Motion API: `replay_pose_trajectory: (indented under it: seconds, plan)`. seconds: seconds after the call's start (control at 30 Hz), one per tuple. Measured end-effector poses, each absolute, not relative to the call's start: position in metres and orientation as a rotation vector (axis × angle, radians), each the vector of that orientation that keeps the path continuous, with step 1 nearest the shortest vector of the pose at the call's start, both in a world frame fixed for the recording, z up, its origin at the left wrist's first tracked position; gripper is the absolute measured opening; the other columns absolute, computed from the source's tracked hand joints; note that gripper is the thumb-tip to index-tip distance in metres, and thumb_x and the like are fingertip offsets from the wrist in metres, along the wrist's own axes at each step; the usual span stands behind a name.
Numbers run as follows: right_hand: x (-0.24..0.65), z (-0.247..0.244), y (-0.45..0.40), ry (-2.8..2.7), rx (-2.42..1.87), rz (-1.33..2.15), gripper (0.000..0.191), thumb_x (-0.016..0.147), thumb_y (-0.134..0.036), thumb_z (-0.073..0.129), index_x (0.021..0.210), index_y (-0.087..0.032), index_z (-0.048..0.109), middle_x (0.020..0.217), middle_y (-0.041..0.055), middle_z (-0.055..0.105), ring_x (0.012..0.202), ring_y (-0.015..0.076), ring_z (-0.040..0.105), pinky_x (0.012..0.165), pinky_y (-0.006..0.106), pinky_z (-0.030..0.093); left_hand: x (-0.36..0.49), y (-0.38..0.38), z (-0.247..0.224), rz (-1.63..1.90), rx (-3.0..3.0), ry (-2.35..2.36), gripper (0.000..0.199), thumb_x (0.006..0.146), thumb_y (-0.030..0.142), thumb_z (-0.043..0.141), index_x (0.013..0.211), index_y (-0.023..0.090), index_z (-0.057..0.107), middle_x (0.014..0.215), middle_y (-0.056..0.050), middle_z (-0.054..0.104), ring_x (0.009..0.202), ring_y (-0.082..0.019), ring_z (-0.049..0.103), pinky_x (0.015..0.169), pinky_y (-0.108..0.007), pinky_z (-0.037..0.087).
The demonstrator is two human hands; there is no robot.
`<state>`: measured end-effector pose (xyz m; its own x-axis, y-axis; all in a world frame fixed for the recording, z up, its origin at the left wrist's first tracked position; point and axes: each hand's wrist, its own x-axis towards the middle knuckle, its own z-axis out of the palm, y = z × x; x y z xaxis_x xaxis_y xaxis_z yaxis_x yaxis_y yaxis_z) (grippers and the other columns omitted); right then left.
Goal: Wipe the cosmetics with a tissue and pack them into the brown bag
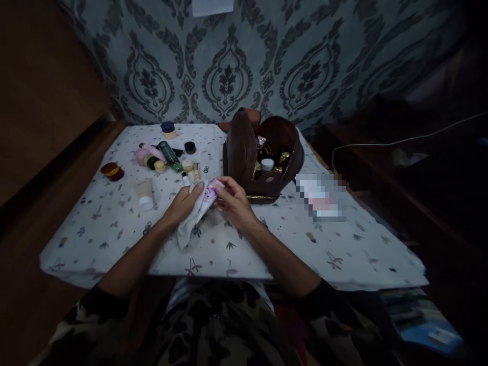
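Observation:
My left hand (pixel 184 201) is closed on a white cloth (pixel 186 229), which hangs down toward the tabletop. Between both hands is a small pink item with purple marks (pixel 211 191); its exact kind is unclear. The fingers of my right hand (pixel 235 201) pinch its right end, while the cloth lies against its left side. Just beyond my hands stand a small white bottle with a black cap (pixel 185 179) and a cream-coloured jar (pixel 187 165). Behind my right hand, a brown leather bag (pixel 240 152) gapes with a white-lidded jar (pixel 267 164) and several gold-coloured pieces inside.
On the patterned tablecloth (pixel 114 244) at left lie a cream tube (pixel 144 194), a dark red jar (pixel 112 171), a green bottle (pixel 169 155) and a blue-lidded jar (pixel 168 129). A blurred-out item (pixel 322 198) lies at right. The patterned wall (pixel 224 66) rises behind.

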<state>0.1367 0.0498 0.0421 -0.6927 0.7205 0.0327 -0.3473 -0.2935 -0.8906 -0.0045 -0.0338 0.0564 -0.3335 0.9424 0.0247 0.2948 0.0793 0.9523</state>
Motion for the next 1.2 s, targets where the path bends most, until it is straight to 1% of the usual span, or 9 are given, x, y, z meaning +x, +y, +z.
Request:
replay_pose_trajectory:
  seconds: [0.23, 0.4, 0.47, 0.67, 0.83, 0.9, 1.0, 1.1, 1.2]
  plan:
    - [0.136, 0.042, 0.048, -1.376, -0.505, 1.91, 0.044, 0.068, -0.048, 0.08, 0.092, -0.021, 0.056, 0.076, -0.0044, 0.058, 0.053, 0.0063, 0.046, 0.045, 0.019, 0.036, -0.021, -0.031, 0.051, 1.564, 1.321, 1.976, 0.034, 0.092, 0.05, 0.05, 0.103, 0.019, 0.056, 0.093, -0.003, 0.063, 0.088, -0.019, 0.06, 0.085, -0.032, 0.048]
    - [0.133, 0.043, 0.041, -1.574, -0.456, 1.873, 0.043, 0.068, -0.048, 0.081, 0.089, -0.02, 0.056, 0.074, -0.0047, 0.058, 0.052, 0.0066, 0.047, 0.046, 0.019, 0.04, -0.006, -0.033, 0.052, 1.726, 1.355, 1.892, 0.039, 0.098, 0.052, 0.041, 0.119, 0.02, 0.051, 0.108, -0.006, 0.062, 0.101, -0.02, 0.06, 0.094, -0.033, 0.047]
    - [0.133, 0.042, 0.041, -1.57, -0.427, 1.872, 0.044, 0.066, -0.047, 0.083, 0.088, -0.021, 0.055, 0.076, -0.0051, 0.057, 0.052, 0.007, 0.05, 0.046, 0.02, 0.043, 0.001, -0.032, 0.05, 1.671, 1.529, 1.828, 0.046, 0.098, 0.056, 0.039, 0.121, 0.019, 0.052, 0.113, -0.008, 0.061, 0.107, -0.022, 0.058, 0.099, -0.035, 0.044]
    - [0.136, 0.038, 0.046, -1.482, -0.398, 1.794, 0.039, 0.072, -0.045, 0.08, 0.088, -0.022, 0.053, 0.083, -0.0038, 0.058, 0.055, 0.0086, 0.056, 0.048, 0.023, 0.048, 0.004, -0.033, 0.045, 1.308, 1.874, 1.767, 0.054, 0.101, 0.055, 0.025, 0.111, 0.016, 0.062, 0.102, -0.01, 0.064, 0.101, -0.024, 0.058, 0.096, -0.039, 0.045]
    - [0.137, 0.038, 0.047, -1.368, -0.449, 1.69, 0.035, 0.075, -0.045, 0.077, 0.089, -0.022, 0.054, 0.085, -0.0037, 0.058, 0.06, 0.008, 0.055, 0.056, 0.023, 0.05, -0.005, -0.04, 0.051, 1.091, 2.053, 1.823, 0.058, 0.092, 0.057, 0.051, 0.133, 0.016, 0.05, 0.125, -0.014, 0.06, 0.12, -0.029, 0.055, 0.103, -0.041, 0.043]
    - [0.137, 0.039, 0.046, -1.369, -0.469, 1.69, 0.035, 0.076, -0.046, 0.076, 0.09, -0.023, 0.054, 0.087, -0.0034, 0.058, 0.061, 0.0083, 0.056, 0.059, 0.023, 0.05, -0.008, -0.042, 0.056, 1.026, 2.029, 1.78, 0.058, 0.09, 0.054, 0.059, 0.134, 0.017, 0.049, 0.124, -0.012, 0.061, 0.115, -0.028, 0.058, 0.098, -0.038, 0.046]
    - [0.138, 0.038, 0.046, -1.388, -0.466, 1.695, 0.035, 0.077, -0.045, 0.075, 0.097, -0.024, 0.056, 0.085, -0.0034, 0.058, 0.06, 0.0097, 0.055, 0.057, 0.024, 0.049, -0.011, -0.043, 0.064, 0.99, 1.964, 1.676, 0.046, 0.092, 0.048, 0.057, 0.126, 0.017, 0.054, 0.109, -0.007, 0.066, 0.097, -0.023, 0.063, 0.086, -0.031, 0.048]
    - [0.14, 0.037, 0.049, -1.438, -0.439, 1.7, 0.04, 0.079, -0.046, 0.073, 0.111, -0.027, 0.059, 0.083, -0.0026, 0.058, 0.059, 0.0111, 0.054, 0.055, 0.026, 0.048, -0.014, -0.043, 0.07, 0.972, 1.912, 1.585, 0.037, 0.094, 0.047, 0.053, 0.114, 0.016, 0.059, 0.094, -0.004, 0.066, 0.083, -0.019, 0.061, 0.075, -0.027, 0.046]
    - [0.141, 0.035, 0.051, -1.491, -0.411, 1.722, 0.039, 0.081, -0.048, 0.071, 0.112, -0.026, 0.064, 0.086, -0.0003, 0.061, 0.062, 0.0124, 0.056, 0.06, 0.028, 0.05, -0.018, -0.044, 0.073, 0.955, 1.833, 1.534, 0.036, 0.093, 0.049, 0.052, 0.105, 0.016, 0.061, 0.087, -0.002, 0.064, 0.075, -0.017, 0.058, 0.068, -0.025, 0.044]
